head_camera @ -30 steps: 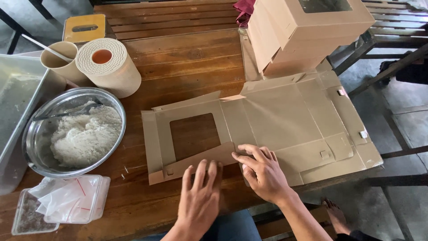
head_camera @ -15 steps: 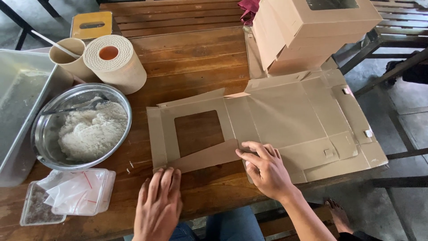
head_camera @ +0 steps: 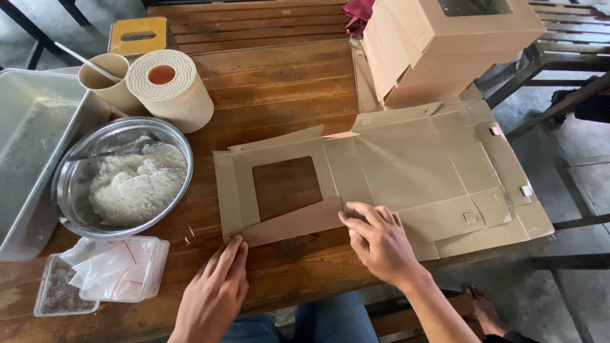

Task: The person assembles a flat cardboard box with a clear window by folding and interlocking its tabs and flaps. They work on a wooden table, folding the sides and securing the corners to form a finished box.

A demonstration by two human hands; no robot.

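Flat, unfolded cardboard box blank (head_camera: 406,171) lies on the wooden tabletop (head_camera: 279,82), long axis running left-right along the near edge, its right end reaching the right edge, maybe overhanging a bit. It has a square window cut-out (head_camera: 286,187) toward its left end, w/ bare wood showing through. The long near flap (head_camera: 295,222) is folded up & over, lying slantwise across the blank's near-left part. Right hand (head_camera: 378,241) is on the blank approx. at its mid-length near edge, fingers slightly spread, tips pressed down at the right end of that flap; not pinching, just pressing flat. Left hand (head_camera: 216,295) lies palm-down, fingers together, tips touching the blank's near-left corner by the flap's left end. So the flap spans btw. the two hands, blank stretching away from both & mostly to the right; right hand sits further onto it. Rest: assembled windowed boxes (head_camera: 445,44) stacked at the far right corner; metal bowl (head_camera: 124,178) of white crumbly stuff w/ a utensil at the left edge, steel tray (head_camera: 32,146) just left of it; paper roll (head_camera: 171,89) & cup (head_camera: 105,79) behind the bowl; clear plastic container (head_camera: 101,273) w/ small bags at the near-left corner.
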